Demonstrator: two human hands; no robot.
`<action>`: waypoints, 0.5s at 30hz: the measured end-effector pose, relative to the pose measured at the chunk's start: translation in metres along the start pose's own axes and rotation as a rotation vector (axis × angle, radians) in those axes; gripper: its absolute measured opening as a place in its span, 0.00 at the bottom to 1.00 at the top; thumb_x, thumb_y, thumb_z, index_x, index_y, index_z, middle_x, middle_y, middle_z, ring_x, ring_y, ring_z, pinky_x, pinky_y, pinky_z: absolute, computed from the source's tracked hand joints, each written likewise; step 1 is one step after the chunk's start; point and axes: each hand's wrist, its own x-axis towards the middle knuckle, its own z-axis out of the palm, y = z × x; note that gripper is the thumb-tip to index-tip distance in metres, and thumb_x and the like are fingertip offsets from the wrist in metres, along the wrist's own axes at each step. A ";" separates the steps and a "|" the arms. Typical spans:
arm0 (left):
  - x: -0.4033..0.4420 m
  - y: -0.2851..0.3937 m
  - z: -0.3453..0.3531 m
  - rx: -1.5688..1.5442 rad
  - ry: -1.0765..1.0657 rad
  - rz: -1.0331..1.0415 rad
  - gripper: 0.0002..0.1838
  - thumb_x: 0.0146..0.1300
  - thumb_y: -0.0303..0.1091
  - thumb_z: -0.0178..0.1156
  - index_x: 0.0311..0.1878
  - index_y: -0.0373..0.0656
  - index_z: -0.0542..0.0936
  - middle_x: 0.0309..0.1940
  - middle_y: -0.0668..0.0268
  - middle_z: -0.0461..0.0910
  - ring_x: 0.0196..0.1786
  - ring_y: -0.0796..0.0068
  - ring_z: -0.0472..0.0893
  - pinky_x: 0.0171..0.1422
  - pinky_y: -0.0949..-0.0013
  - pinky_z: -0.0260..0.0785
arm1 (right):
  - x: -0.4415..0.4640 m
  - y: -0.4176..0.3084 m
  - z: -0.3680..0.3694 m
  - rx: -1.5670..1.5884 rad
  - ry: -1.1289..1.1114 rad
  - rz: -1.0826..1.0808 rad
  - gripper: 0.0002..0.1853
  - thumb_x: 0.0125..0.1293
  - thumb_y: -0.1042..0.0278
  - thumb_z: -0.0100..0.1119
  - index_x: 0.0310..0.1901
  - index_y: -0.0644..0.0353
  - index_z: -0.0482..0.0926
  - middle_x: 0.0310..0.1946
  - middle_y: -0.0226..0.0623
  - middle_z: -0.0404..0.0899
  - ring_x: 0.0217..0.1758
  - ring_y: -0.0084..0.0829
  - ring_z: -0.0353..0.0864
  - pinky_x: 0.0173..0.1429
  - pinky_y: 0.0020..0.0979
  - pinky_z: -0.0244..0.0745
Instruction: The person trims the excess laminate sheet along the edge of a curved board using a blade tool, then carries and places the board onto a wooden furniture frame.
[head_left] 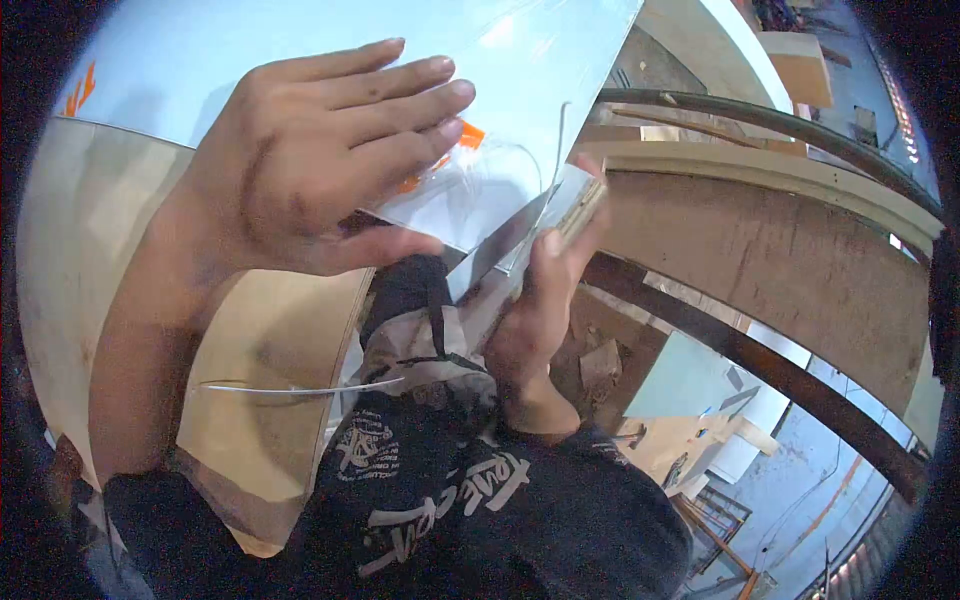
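Observation:
A large white panel (330, 45), with orange print and clear plastic film (470, 195) over its near corner, lies in front of me. My left hand (320, 155) rests over that corner, its fingers stretched out flat and the thumb apart along the edge. By the panel's right edge, my right hand (545, 300) is closed around a small piece of plywood (582, 212) with a layered edge, thumb in front and fingers behind. A thin pale strip (563, 140) curls up beside this piece. What lies under my left palm is hidden.
Light plywood boards (280, 350) stand below the panel on the left, with another thin white strip (300, 388) before them. To the right are a long brown board (770, 240) and a dark metal bar (780, 360). Tools lie on a wooden surface (680, 440) at lower right.

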 end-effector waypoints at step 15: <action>0.009 0.002 -0.002 0.041 -0.094 -0.032 0.36 0.66 0.62 0.62 0.60 0.37 0.81 0.61 0.50 0.82 0.66 0.47 0.81 0.72 0.45 0.71 | 0.008 0.042 -0.130 1.063 0.064 0.663 0.23 0.76 0.53 0.45 0.64 0.59 0.70 0.36 0.41 0.75 0.33 0.33 0.75 0.34 0.34 0.74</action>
